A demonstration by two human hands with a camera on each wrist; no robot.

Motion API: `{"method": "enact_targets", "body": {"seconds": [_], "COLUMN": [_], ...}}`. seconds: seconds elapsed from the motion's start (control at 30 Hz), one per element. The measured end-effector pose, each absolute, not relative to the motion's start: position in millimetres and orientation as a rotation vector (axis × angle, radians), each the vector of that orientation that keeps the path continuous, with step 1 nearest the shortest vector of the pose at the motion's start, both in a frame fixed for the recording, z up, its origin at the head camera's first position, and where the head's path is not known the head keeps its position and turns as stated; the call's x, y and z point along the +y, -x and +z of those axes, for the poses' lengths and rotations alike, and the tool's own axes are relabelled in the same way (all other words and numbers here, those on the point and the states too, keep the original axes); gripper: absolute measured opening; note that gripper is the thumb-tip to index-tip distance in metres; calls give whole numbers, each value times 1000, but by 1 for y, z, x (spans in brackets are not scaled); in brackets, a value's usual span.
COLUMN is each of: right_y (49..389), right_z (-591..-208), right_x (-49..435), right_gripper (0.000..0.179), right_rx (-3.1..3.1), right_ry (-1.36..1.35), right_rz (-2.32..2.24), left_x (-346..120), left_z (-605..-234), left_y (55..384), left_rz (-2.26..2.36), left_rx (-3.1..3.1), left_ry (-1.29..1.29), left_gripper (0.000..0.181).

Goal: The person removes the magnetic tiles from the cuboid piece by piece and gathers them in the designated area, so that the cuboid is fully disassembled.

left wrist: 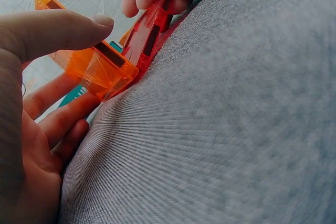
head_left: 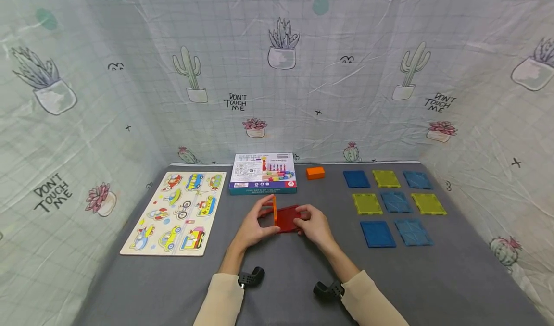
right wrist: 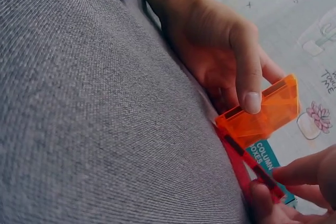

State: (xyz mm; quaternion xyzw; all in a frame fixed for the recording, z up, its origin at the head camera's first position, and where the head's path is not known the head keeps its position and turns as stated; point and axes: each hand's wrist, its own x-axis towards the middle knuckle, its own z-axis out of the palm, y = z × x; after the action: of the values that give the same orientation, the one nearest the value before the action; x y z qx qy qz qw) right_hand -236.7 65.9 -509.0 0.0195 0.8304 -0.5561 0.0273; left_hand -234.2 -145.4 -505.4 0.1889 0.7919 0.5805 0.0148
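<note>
In the head view, my left hand (head_left: 253, 227) holds an orange translucent magnetic tile (head_left: 274, 211) on edge, thumb at its near side and fingers at the far side. A red translucent magnetic tile (head_left: 285, 220) lies low over the table just right of it. My right hand (head_left: 317, 227) pinches the red tile by its right edge, between thumb and fingers. Both wrist views show the orange tile (left wrist: 100, 69) standing steeply at the red tile's edge (right wrist: 245, 158), the two meeting at an angle. Dark magnet strips show along their rims.
On the left lies a wooden picture puzzle board (head_left: 173, 215). Behind the hands are a teal-sided box (head_left: 263, 174) and an orange block (head_left: 315, 173). Several blue tiles (head_left: 378, 233) and yellow tiles (head_left: 367, 204) lie in rows at right on the grey table (head_left: 285, 287).
</note>
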Motion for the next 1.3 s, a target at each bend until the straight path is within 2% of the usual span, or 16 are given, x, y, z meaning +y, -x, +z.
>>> {"method": "enact_targets", "body": {"seconds": [0.33, 0.77, 1.07, 1.3], "right_y": [236, 239, 238, 239], "right_z": [-515, -518, -518, -515], "right_x": [70, 72, 76, 82], "right_gripper": [13, 15, 23, 21], "right_rx": [2558, 2485, 2450, 2506], "right_ry": [72, 0, 46, 96], "right_rz": [-1653, -1748, -1771, -1839], "left_x": [-147, -144, -146, -145], "left_z": [-502, -503, -507, -507], "left_y": [233, 233, 235, 235], "left_rz": [1794, 1817, 1830, 1831], "left_rx": [2439, 2449, 2439, 2445], "left_ry": [-599, -604, -623, -614], "left_gripper": [89, 89, 88, 89]}}
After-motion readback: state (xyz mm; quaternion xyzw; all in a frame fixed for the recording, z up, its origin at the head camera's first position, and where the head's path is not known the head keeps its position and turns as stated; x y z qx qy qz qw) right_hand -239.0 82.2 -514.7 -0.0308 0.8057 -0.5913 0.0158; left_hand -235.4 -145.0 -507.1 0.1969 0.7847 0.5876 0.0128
